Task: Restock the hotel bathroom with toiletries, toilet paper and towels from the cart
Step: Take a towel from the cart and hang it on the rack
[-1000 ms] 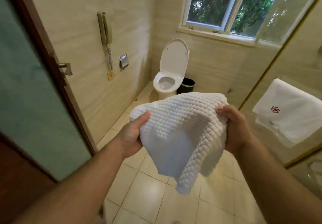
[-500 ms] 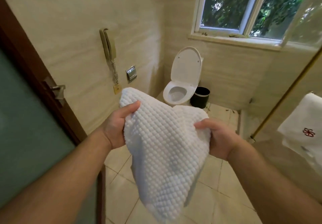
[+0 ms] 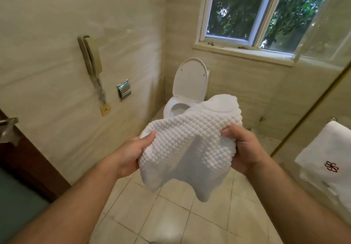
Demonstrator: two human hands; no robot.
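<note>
White towel [image 3: 190,145] bunched btwn both hands, left hand [image 3: 131,156] & right hand [image 3: 245,149] gripping its edges

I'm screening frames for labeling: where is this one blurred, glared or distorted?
Head view: daylight enters by the window; glare streaks the glossy wall; the door handle is smeared; wide-angle distortion tilts and bows straight edges; the towel, gripped by the left hand and right hand, shows sharp bumps but a soft far fold.

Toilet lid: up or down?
Up. The lid stands raised behind the bowl, whose opening shows; the towel covers the bowl's right side.
</note>
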